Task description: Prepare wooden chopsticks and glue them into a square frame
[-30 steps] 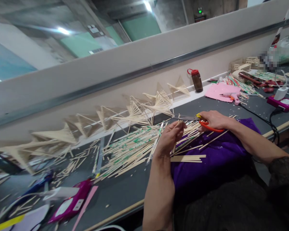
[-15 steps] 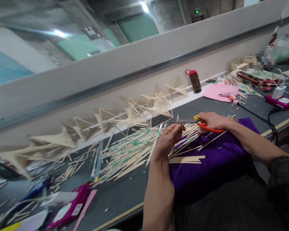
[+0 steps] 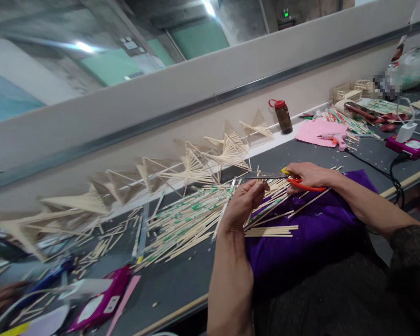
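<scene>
My left hand (image 3: 249,193) is closed on a thin wooden stick (image 3: 258,171) whose tip pokes up past the fingers. My right hand (image 3: 306,175) grips a pair of scissors (image 3: 306,187) with red and yellow handles. The scissor blades reach left to the stick, just above my left fingertips; how far apart they are I cannot make out. Below my hands a purple cloth (image 3: 310,233) carries several loose bare sticks (image 3: 273,231). Left of my left wrist lies a large pile of chopsticks (image 3: 185,219), many in green-and-white wrappers.
Fan-shaped stick models (image 3: 192,170) line the wall. Farther right are a brown bottle (image 3: 283,117) with a red lid, a pink glue gun (image 3: 336,138) on pink paper, and a magenta power box (image 3: 408,146). Another magenta box (image 3: 103,301) and a blurred hand of another person (image 3: 2,298) are at lower left.
Another person's hand has come into view at the lower left edge. My own hands, the stick and the scissors stay almost in the same place.
</scene>
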